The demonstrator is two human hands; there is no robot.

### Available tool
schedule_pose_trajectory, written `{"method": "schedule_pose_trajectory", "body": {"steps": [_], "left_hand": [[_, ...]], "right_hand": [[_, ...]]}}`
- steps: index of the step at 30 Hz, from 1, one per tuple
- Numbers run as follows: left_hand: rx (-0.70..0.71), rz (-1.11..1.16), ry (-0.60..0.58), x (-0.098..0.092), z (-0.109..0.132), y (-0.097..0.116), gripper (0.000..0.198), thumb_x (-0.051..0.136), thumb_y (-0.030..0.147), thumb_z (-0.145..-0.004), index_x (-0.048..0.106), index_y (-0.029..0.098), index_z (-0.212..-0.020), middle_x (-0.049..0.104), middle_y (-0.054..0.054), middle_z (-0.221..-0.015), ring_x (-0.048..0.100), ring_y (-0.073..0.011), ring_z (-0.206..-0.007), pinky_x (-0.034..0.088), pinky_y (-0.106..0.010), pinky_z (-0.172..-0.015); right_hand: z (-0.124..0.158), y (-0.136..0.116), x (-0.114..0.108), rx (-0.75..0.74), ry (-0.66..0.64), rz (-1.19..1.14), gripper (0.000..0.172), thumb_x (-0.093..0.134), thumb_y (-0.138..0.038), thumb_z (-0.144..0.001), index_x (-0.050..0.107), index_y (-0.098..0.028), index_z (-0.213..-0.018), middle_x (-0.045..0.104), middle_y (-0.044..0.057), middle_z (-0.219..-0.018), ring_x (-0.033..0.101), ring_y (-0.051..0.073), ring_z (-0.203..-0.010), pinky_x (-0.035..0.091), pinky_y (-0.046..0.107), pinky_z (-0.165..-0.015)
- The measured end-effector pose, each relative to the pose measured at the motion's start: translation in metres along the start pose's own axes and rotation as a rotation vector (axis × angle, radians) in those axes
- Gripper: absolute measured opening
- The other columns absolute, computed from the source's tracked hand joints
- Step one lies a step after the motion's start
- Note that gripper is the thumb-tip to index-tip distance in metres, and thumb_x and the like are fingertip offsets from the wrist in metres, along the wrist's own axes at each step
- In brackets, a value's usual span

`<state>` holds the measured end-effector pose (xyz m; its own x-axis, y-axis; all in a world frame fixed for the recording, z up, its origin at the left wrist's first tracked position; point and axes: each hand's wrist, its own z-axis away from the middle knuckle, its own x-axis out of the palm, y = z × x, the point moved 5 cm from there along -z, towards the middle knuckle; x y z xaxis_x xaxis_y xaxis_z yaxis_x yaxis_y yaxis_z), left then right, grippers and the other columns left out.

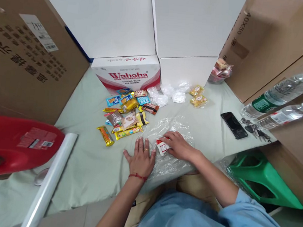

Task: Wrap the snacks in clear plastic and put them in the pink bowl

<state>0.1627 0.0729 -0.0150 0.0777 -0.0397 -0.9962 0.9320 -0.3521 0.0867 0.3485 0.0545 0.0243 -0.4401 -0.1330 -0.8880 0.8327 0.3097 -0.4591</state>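
Observation:
A small red-and-white snack packet (162,147) is gripped in the fingers of my right hand (177,146), low over a sheet of clear plastic film (177,126). My left hand (140,158) lies flat with its fingers spread, across the film's left edge and the tablecloth. Beyond it is a pile of wrapped snacks (129,120) in yellow, blue, brown and cream. A gold-wrapped bar (105,135) lies apart at the pile's near left. Several clear-wrapped white bundles (178,96) and yellow packets (199,101) sit farther back.
A Wahaha water box (128,74) and white panels stand behind. At right are a phone (234,125), keys (256,130), two water bottles (277,92) and a green stool (265,180). A film roll (51,179) and red container (18,144) occupy the left. Cardboard boxes (274,43) flank the table.

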Motion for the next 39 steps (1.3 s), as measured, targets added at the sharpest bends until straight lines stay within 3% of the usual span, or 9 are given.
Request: {"method": "schedule_pose_trajectory", "body": {"steps": [4,9,12,15,18,25,31,35,39], "left_hand": [[-0.024,0.034,0.003,0.001,0.000,0.000,0.065,0.025,0.049,-0.104,0.032,0.015,-0.158,0.024,-0.016,-0.168,0.024,-0.0306,-0.156,0.001,-0.079,-0.117],[-0.031,0.059,0.003,0.000,0.000,0.000,0.066,0.027,0.050,-0.103,0.033,0.012,-0.158,0.022,-0.017,-0.168,0.024,-0.0302,-0.156,-0.003,-0.079,-0.117],[-0.022,0.063,0.008,-0.003,0.000,0.000,0.065,0.027,0.050,-0.104,0.034,0.014,-0.158,0.023,-0.018,-0.168,0.024,-0.0310,-0.156,-0.001,-0.079,-0.116],[-0.003,0.062,0.013,-0.006,0.001,0.001,0.063,0.031,0.050,-0.103,0.034,0.019,-0.158,0.024,-0.017,-0.168,0.025,-0.0331,-0.155,0.002,-0.081,-0.115],[0.009,0.062,0.019,-0.006,0.006,0.002,0.061,0.036,0.049,-0.102,0.036,0.026,-0.158,0.024,-0.018,-0.168,0.025,-0.0351,-0.155,0.003,-0.083,-0.113],[0.003,0.117,0.015,-0.003,0.011,0.002,0.060,0.037,0.051,-0.102,0.038,0.027,-0.157,0.021,-0.018,-0.169,0.020,-0.0349,-0.157,-0.004,-0.083,-0.112],[0.013,0.125,0.019,-0.002,0.011,0.002,0.061,0.035,0.051,-0.102,0.037,0.026,-0.158,0.021,-0.019,-0.169,0.019,-0.0353,-0.157,-0.006,-0.083,-0.111],[0.011,0.125,0.006,-0.005,0.011,0.001,0.058,0.034,0.049,-0.103,0.039,0.027,-0.156,0.023,-0.017,-0.169,0.020,-0.0349,-0.157,-0.003,-0.082,-0.113],[0.047,0.180,-0.039,-0.009,0.012,-0.008,0.055,0.034,0.044,-0.103,0.040,0.029,-0.156,0.024,-0.012,-0.169,0.024,-0.0329,-0.156,0.010,-0.076,-0.118]], "right_hand": [[0.037,0.006,-0.009,-0.022,0.150,-0.088,0.062,0.070,-0.033,-0.093,0.048,-0.023,-0.150,0.050,0.017,-0.148,0.043,0.031,-0.138,0.037,0.054,-0.116],[0.071,0.000,-0.026,-0.066,0.191,-0.142,0.032,0.057,-0.033,-0.101,0.065,-0.026,-0.131,0.063,0.012,-0.125,0.055,0.026,-0.122,0.050,0.046,-0.103],[0.052,-0.005,-0.028,-0.027,0.200,-0.041,0.037,0.057,-0.030,-0.100,0.062,-0.025,-0.137,0.063,0.012,-0.131,0.051,0.028,-0.127,0.047,0.049,-0.107],[0.018,-0.011,-0.018,-0.033,0.077,0.069,0.061,0.072,-0.031,-0.091,0.052,-0.028,-0.148,0.053,0.011,-0.148,0.038,0.032,-0.143,0.032,0.056,-0.119],[0.002,-0.010,-0.007,-0.041,-0.029,0.143,0.062,0.073,-0.023,-0.088,0.054,-0.031,-0.147,0.060,0.010,-0.141,0.037,0.031,-0.145,0.024,0.060,-0.121],[0.036,0.020,-0.018,0.100,0.065,0.087,0.060,0.069,-0.021,-0.088,0.056,-0.028,-0.145,0.063,0.012,-0.129,0.046,0.032,-0.131,0.041,0.053,-0.110],[0.016,-0.005,-0.041,0.038,0.221,0.035,0.058,0.070,-0.026,-0.089,0.055,-0.025,-0.145,0.063,0.012,-0.126,0.042,0.032,-0.134,0.039,0.050,-0.113],[-0.011,-0.017,-0.017,0.038,0.091,0.094,0.059,0.074,-0.023,-0.086,0.059,-0.026,-0.143,0.063,0.011,-0.127,0.045,0.032,-0.133,0.036,0.052,-0.113],[-0.002,-0.010,0.002,0.043,0.011,0.069,0.064,0.073,-0.028,-0.089,0.051,-0.026,-0.150,0.056,0.014,-0.141,0.045,0.031,-0.136,0.037,0.054,-0.114]]}}
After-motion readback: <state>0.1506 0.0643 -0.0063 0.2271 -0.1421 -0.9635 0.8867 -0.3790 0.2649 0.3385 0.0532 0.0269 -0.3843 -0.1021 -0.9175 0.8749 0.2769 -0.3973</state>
